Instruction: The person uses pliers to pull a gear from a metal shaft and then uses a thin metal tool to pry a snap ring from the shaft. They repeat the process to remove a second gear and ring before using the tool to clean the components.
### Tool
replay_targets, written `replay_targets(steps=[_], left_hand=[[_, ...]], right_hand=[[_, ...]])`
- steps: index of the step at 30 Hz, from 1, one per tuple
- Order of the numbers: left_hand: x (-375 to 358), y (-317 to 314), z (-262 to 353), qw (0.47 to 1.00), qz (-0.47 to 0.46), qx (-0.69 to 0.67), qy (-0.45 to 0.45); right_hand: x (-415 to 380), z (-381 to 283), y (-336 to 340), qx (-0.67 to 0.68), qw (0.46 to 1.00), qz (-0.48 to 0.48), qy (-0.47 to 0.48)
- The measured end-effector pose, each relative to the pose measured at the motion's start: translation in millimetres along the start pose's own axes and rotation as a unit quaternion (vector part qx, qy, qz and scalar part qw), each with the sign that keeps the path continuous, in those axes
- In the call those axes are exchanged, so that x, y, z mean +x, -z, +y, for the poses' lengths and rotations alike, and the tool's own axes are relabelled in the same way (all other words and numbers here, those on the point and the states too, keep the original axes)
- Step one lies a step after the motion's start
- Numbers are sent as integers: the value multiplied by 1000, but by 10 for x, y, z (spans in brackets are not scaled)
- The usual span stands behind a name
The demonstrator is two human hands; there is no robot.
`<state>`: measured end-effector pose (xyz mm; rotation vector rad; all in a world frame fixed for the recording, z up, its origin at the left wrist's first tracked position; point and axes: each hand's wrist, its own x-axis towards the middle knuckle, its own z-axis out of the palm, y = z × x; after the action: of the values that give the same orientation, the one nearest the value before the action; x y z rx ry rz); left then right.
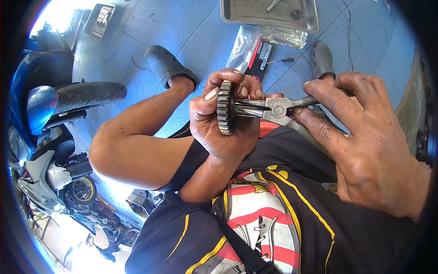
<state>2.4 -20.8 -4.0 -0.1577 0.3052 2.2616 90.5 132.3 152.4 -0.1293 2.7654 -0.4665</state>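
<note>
A toothed metal gear (224,108) stands on edge in my left hand (228,123), with the thumb and fingers wrapped round its rim. A shaft or splined part seems to extend from its right face, partly covered by the plier jaws. In my right hand (360,132) are grey metal pliers (279,109) with dark handles, the fingers closed round them. The plier jaws point left and reach the gear's right side; their exact contact is hidden by the fingers. Both hands have dark grease on them.
A metal tray (269,13) with small parts lies at the top, above plastic bags (285,36), a black-and-red package (261,59) and a screwdriver (286,60) on the blue tiled floor. A smaller tray (99,22) is upper left. Motorcycles (50,178) stand at left.
</note>
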Motion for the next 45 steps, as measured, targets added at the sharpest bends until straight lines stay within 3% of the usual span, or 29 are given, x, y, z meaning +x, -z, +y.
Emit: replay_targets(steps=[2, 11, 16, 18, 23, 25, 27, 29, 37, 45], left_hand=[[-6, 10, 13, 1000, 12, 2, -2], [38, 1, 6, 999, -16, -36, 10], [64, -52, 51, 999, 13, -37, -1], [83, -28, 113, 993, -7, -106, 56], [103, 19, 111, 987, -59, -119, 90], [94, -90, 40, 989, 67, -109, 70], [103, -105, -25, 991, 61, -94, 68], [95, -217, -42, 974, 168, -132, 78], [5, -120, 8, 984, 104, -136, 40], [-46, -95, 37, 982, 113, -147, 28]], right_hand=[[-2, 2, 15, 46, 997, -43, -34], [10, 1, 71, -45, 999, -14, 9], [-113, 11, 135, -13, 999, -15, -31], [-140, 28, 174, 16, 999, 0, -40], [-208, 53, 270, -7, 999, -31, -43], [-201, 7, 277, -16, 998, -31, -53], [-166, -65, 297, -26, 997, -35, -65], [-131, -115, 310, -73, 994, 10, -86], [-16, -130, 219, -99, 992, 3, -81], [142, -210, 163, -130, 990, -2, -53]])
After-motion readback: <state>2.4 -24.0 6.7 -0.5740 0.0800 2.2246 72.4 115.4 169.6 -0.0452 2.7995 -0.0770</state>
